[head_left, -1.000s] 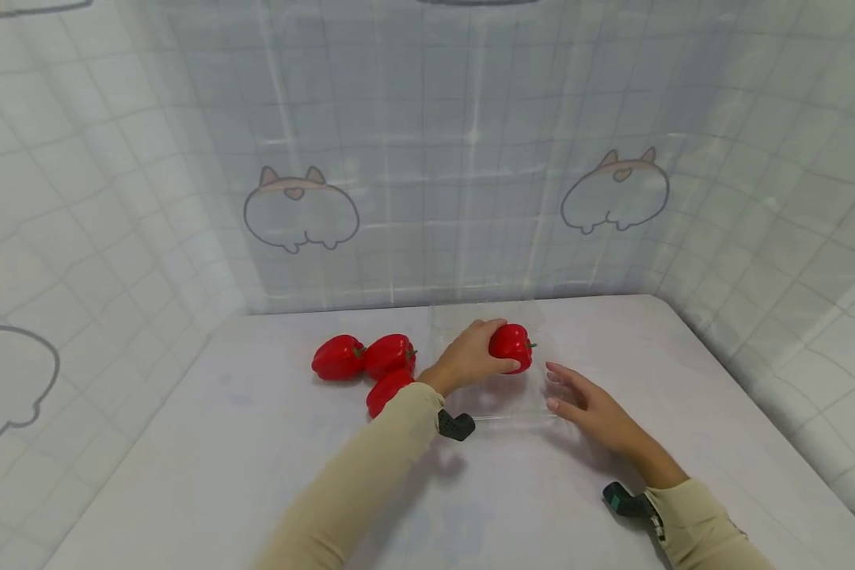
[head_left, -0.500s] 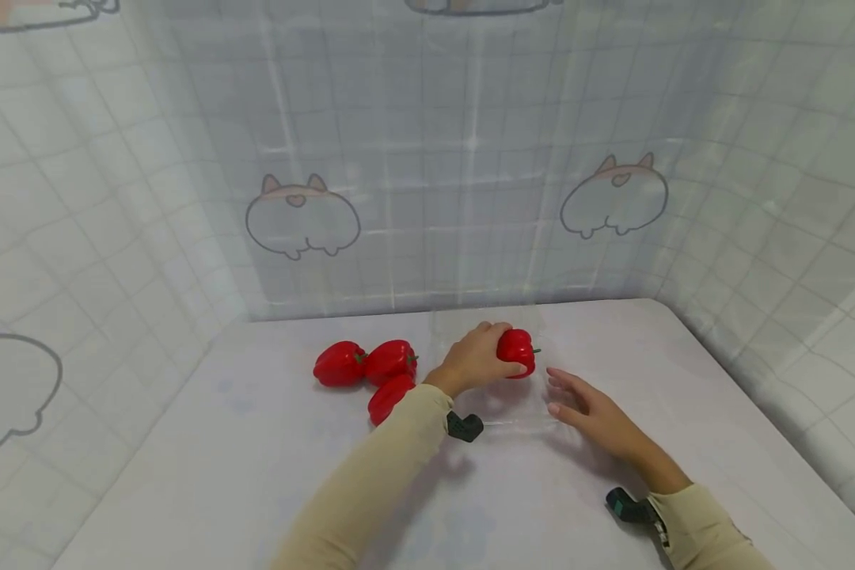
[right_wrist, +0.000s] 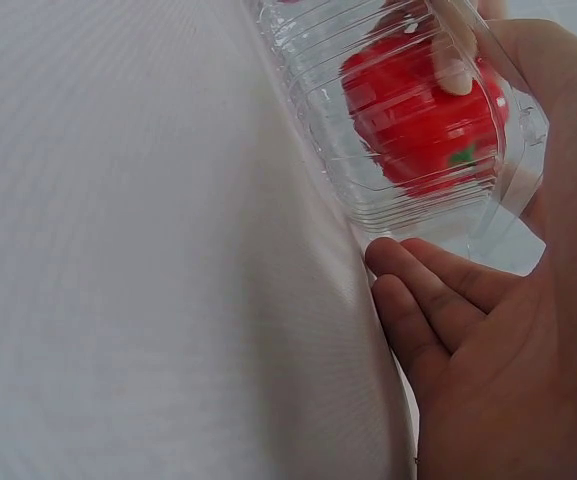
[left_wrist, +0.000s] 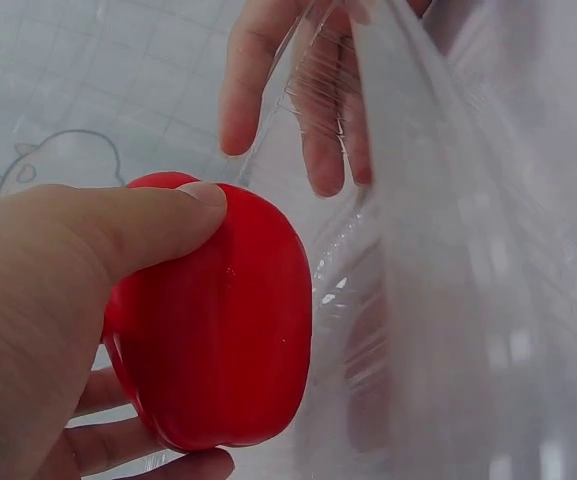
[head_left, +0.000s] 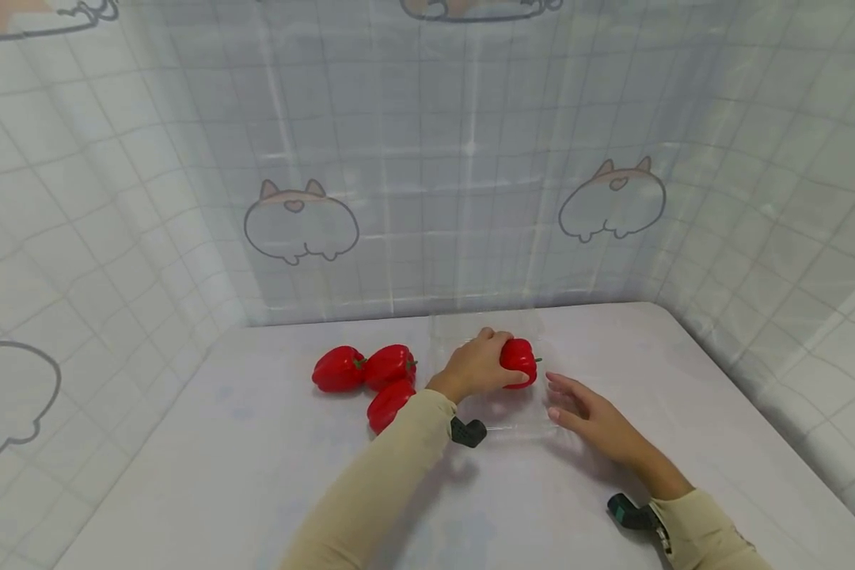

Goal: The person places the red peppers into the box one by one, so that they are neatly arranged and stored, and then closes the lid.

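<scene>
The left hand (head_left: pixel 476 366) grips a red pepper (head_left: pixel 519 361) at the clear container (head_left: pixel 516 430), apparently mid-placement; release seems next. The right hand (head_left: pixel 593 416) is relaxed.

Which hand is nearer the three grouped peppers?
Left. The left hand is just right of the three peppers, gripping another pepper; the right hand is farther right.

A pale, grid-lined sheet with a soft sheen forms the back wall (head_left: pixel 413 150), meeting a similar left wall (head_left: pixel 93 206) and right wall (head_left: pixel 784 206) around a whitish surface (head_left: pixel 221 467) with faint bluish blotches. Two outlined cartoon animals, a left figure (head_left: pixel 301 228) and a right figure (head_left: pixel 613 204), decorate the back; light streaks run down it.
</scene>
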{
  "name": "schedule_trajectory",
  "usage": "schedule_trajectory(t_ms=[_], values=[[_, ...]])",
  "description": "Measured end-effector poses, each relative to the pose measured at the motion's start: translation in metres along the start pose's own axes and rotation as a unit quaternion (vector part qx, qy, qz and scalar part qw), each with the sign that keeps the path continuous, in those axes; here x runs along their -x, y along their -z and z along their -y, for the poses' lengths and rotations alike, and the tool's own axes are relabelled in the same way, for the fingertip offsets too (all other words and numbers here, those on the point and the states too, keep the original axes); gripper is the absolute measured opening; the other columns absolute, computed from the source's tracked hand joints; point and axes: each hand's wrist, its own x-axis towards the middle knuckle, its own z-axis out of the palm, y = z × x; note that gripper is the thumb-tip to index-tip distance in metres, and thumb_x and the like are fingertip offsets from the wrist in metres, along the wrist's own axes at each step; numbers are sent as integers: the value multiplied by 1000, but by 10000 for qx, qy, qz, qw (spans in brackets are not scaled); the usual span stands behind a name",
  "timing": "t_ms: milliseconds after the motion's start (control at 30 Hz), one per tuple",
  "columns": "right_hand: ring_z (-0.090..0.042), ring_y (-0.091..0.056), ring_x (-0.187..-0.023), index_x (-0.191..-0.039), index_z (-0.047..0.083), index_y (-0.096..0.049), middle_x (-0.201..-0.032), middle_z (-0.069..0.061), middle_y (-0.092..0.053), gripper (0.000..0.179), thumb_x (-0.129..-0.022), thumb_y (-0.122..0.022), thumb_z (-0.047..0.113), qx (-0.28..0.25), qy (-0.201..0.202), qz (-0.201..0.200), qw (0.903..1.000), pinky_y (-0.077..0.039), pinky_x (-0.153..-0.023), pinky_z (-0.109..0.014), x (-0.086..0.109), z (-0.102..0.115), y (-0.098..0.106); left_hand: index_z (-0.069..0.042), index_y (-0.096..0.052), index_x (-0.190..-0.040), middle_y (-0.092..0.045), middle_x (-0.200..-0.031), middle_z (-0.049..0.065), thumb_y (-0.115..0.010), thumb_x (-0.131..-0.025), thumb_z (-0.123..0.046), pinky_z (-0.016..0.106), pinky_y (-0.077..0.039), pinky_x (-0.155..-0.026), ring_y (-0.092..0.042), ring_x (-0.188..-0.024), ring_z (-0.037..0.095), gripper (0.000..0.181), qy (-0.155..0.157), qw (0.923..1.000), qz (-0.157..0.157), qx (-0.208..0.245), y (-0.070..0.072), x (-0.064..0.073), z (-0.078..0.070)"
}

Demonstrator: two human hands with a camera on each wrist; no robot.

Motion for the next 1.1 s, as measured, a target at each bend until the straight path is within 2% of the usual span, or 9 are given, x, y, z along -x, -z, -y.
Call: schedule_trajectory(t_ms=[300, 767, 933, 1100], values=[[-37, -43, -139, -155, 16, -38, -152, -14, -46, 68, -96, -66, 37, -59, -65, 47, 10000, -38, -107, -59, 0, 3, 0, -23, -50, -143, -53, -129, 0, -79, -80, -51, 38, -57, -82, -56, -110, 19, 75, 48, 10000, 68, 18, -3, -3, 0], [-38, -43, -138, -153, 19, -39, -151, -15, -47, 66, -96, -66, 37, -19, -8, 37, 10000, -40, -106, -58, 2, 5, 1, -23, -51, -142, -54, -126, 0, -79, -80, -53, 36, -57, -83, -57, -108, 18, 75, -75, 9993, -62, -374, -14, -6, -9], [-38, -43, -139, -153, 19, -40, -150, -15, -47, 64, -96, -66, 36, -30, 66, 18, 10000, -37, -107, -60, 4, 5, 1, -22, -50, -143, -53, -126, 0, -81, -78, -52, 37, -57, -84, -57, -109, 18, 77, 12, 9995, -40, -315, -19, -4, -11], [-38, -44, -138, -153, 20, -40, -150, -15, -48, 63, -97, -65, 37, -19, 88, -37, 10000, -37, -108, -60, 4, 3, 0, -22, -49, -145, -53, -127, 1, -83, -77, -50, 39, -57, -85, -56, -112, 19, 81, 65, 9998, -19, -182, -17, -1, -13]])
